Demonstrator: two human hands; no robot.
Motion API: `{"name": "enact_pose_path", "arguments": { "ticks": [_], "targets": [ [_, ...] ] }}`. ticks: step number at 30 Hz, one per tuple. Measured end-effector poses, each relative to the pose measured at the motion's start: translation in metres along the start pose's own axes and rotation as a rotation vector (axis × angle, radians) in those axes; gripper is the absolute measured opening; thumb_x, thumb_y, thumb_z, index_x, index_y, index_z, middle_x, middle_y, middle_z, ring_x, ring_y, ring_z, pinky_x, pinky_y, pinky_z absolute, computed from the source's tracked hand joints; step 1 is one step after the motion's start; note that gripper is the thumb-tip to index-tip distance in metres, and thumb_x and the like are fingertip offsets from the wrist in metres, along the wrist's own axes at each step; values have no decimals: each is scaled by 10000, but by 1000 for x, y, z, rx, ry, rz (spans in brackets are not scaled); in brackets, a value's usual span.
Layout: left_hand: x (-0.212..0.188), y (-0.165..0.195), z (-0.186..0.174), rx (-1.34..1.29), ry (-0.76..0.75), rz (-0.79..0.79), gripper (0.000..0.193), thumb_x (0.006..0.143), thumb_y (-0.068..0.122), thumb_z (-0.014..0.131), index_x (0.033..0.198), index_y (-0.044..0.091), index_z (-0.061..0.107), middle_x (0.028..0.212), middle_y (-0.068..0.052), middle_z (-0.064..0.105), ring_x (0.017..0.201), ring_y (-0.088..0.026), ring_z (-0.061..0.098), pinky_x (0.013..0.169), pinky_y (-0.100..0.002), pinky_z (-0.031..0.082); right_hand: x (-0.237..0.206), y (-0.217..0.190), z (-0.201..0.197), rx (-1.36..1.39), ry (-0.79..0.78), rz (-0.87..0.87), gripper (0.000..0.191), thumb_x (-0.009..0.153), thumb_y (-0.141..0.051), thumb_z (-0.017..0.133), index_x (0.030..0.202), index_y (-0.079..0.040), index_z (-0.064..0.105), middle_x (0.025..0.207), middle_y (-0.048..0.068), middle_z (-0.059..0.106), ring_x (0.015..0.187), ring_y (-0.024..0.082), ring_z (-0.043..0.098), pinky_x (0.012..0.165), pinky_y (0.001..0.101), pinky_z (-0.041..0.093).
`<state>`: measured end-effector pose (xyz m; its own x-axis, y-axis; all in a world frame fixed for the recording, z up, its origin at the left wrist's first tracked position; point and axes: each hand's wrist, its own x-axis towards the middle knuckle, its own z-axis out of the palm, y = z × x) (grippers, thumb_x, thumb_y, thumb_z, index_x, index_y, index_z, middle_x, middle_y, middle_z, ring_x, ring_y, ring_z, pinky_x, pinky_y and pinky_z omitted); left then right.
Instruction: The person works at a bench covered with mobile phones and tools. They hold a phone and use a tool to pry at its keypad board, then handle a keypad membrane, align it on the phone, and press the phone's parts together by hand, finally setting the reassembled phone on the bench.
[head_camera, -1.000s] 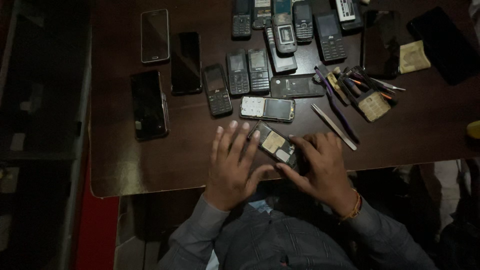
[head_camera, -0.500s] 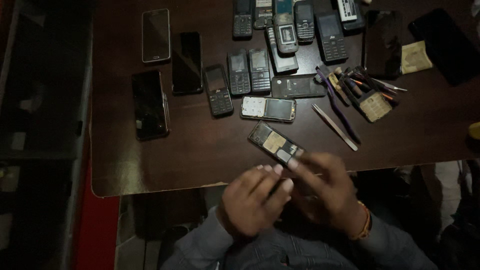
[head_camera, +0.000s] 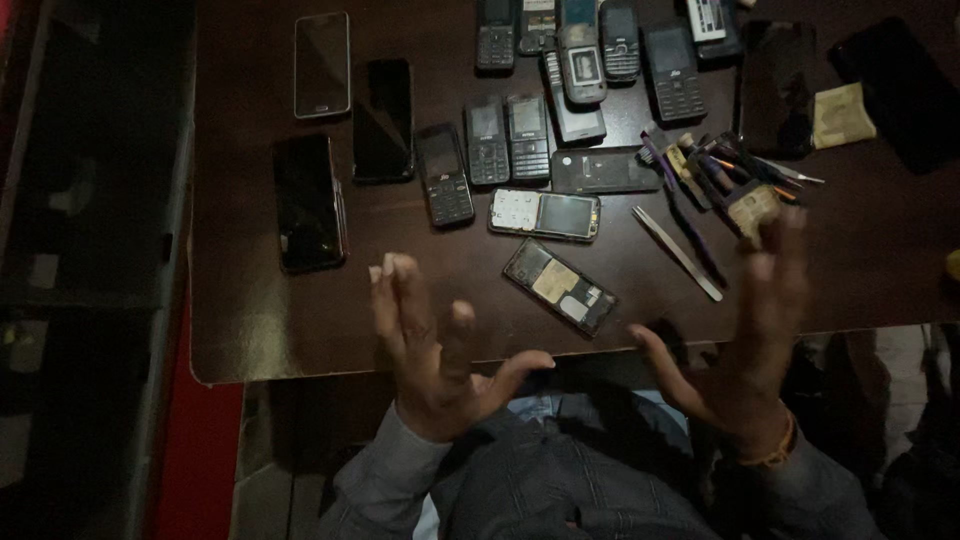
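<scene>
An opened keypad phone (head_camera: 560, 286) with its back off and its board showing lies on the dark wooden table (head_camera: 250, 330) near the front edge. My left hand (head_camera: 432, 345) is raised in front of the table edge, palm inward, fingers spread, holding nothing. My right hand (head_camera: 745, 335) is lifted to the right of that phone, fingers apart and blurred, also empty. A thin band sits on my right wrist. Both hands are apart from the phone.
Several keypad phones (head_camera: 508, 140) and touchscreen phones (head_camera: 308, 200) lie across the table. Another opened phone (head_camera: 545, 214) lies above the first. Tweezers (head_camera: 676, 252), a cluster of small tools (head_camera: 715, 172) and a yellowish cloth (head_camera: 842, 114) lie at the right.
My hands held the opened phone at the table edge, then let go of it; it now lies on the table. Both hands have lifted and spread apart, left and right.
</scene>
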<state>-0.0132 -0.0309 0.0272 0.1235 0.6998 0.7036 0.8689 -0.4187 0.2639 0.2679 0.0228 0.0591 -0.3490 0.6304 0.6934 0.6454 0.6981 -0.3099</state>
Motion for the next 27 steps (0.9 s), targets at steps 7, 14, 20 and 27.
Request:
{"name": "enact_pose_path", "arguments": {
  "ticks": [7,14,20,27],
  "targets": [
    [9,-1,15,-272,-432,-112,773,985,354,756,1600,38,411,1575,-219,472,1416,-418,507,1104,-529,480,5,-20,33,66,-341,85,469,816,-191,839,1226,-32,675,1336,150,645,1205,375,584,997,481,478],
    [16,7,23,-227,-385,-9,549,921,295,760,1375,27,610,1459,-246,535,1380,-425,502,1159,-602,398,7,-30,49,112,-391,17,415,821,-149,814,1205,-36,703,1304,129,681,1113,321,620,927,458,480],
    [14,-2,19,-116,-381,-48,335,942,175,725,1247,39,692,1440,-199,583,1337,-380,536,1130,-570,423,36,-10,48,8,-327,83,365,889,-71,773,1243,-24,697,1310,148,679,1147,350,601,960,447,511],
    [21,-8,10,-108,-450,-42,514,949,35,659,1455,14,572,1366,-154,594,1313,-344,527,1142,-564,403,68,14,65,-25,-430,50,470,847,-145,812,1261,25,668,1263,170,670,1158,384,588,984,464,492]
  ]
}}
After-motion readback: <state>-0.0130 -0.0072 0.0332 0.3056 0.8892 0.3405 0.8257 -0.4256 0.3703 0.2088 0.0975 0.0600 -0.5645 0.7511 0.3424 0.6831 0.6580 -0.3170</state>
